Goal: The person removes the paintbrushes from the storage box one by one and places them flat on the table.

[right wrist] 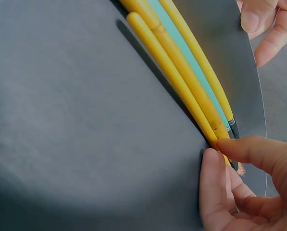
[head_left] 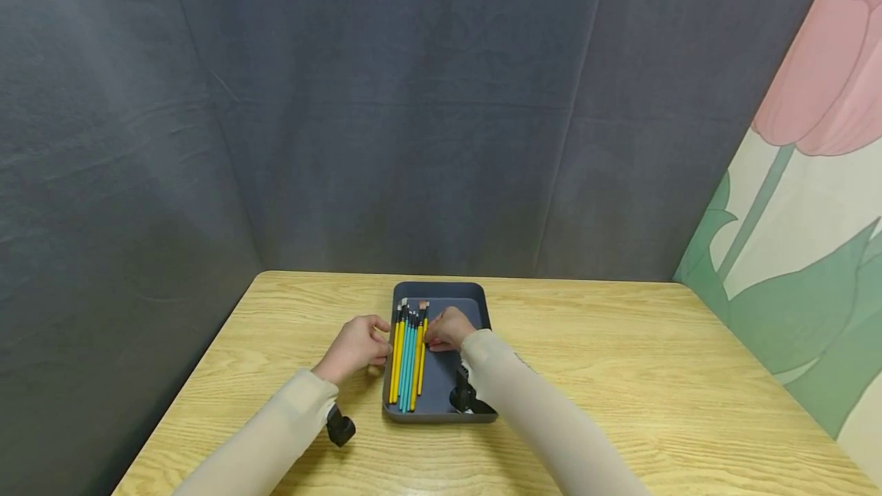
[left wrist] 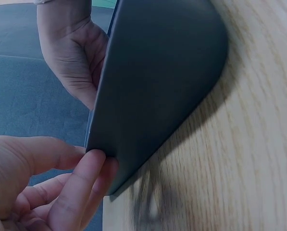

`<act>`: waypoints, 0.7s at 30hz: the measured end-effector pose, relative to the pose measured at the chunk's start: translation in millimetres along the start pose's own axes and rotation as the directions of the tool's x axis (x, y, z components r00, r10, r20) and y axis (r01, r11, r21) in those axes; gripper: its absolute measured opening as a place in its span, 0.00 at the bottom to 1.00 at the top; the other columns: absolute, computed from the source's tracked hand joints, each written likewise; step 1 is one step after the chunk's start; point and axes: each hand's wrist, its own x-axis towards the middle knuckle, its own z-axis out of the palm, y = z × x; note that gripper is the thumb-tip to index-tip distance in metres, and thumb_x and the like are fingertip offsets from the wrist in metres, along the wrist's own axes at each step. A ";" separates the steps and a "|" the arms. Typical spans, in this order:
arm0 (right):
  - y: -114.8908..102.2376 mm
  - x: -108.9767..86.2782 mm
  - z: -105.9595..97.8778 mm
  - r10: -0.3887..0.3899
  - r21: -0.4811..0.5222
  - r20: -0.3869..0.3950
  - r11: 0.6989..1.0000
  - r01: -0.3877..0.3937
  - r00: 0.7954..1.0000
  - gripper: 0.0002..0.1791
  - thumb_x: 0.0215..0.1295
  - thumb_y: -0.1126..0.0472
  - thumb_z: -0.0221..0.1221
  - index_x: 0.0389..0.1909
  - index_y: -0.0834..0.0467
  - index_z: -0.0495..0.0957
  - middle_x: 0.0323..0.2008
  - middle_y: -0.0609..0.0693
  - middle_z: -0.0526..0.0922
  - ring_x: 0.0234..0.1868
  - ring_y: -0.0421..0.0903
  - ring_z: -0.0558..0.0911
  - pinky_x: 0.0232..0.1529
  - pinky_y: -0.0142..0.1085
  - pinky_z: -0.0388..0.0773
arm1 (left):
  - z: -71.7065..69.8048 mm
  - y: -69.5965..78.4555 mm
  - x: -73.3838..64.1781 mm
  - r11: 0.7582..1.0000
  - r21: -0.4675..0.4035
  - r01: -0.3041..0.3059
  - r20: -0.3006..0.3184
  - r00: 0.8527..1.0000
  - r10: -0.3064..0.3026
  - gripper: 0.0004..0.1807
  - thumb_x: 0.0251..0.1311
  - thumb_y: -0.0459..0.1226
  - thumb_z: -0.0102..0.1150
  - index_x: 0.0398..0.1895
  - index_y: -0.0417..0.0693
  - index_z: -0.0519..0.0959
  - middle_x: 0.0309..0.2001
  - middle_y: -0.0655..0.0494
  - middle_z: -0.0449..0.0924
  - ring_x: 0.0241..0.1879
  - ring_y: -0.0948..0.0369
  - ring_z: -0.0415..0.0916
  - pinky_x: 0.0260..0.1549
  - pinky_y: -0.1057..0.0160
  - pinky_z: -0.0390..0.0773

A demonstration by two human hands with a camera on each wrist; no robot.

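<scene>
A dark grey tray [head_left: 438, 381] lies on the wooden table, with several yellow and teal paintbrushes [head_left: 407, 362] side by side along its left part, bristles toward the far end. My left hand [head_left: 354, 347] holds the tray's left rim, thumb over the edge and fingers against the outer wall [left wrist: 153, 72]. Inside the tray, my right hand [head_left: 449, 329] pinches the rightmost yellow paintbrush [right wrist: 174, 78] near its bristle end, between thumb and fingers. That brush lies beside a thicker yellow one [right wrist: 193, 89]. The right hand hides part of its tip.
The light wooden table [head_left: 606, 373] stretches to both sides of the tray. A dark cloth [head_left: 413, 113] hangs behind and at the left. On the right stands a wall with a painted tulip [head_left: 813, 67]. Black wrist cameras [head_left: 340, 427] sit under the sleeves.
</scene>
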 end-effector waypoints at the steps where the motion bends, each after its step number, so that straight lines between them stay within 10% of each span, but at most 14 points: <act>1: 0.2 0.3 0.2 0.000 -0.002 -0.001 1.000 0.000 1.000 0.06 0.53 0.75 0.64 0.30 0.66 0.76 0.25 0.52 0.79 0.19 0.40 0.76 0.26 0.33 0.85 | 0.2 0.3 -0.3 1.000 0.002 -0.001 0.000 1.000 0.001 0.17 0.52 0.24 0.62 0.47 0.33 0.76 0.29 0.47 0.80 0.25 0.60 0.81 0.28 0.62 0.86; 21: -3.1 1.8 4.5 0.021 -0.066 -0.035 0.998 -0.023 0.999 0.06 0.51 0.74 0.64 0.22 0.64 0.76 0.18 0.52 0.78 0.17 0.41 0.78 0.26 0.34 0.85 | -1.5 1.8 -0.3 1.000 0.019 0.010 0.008 1.000 -0.010 0.19 0.51 0.24 0.62 0.49 0.32 0.76 0.29 0.47 0.81 0.25 0.60 0.81 0.27 0.62 0.86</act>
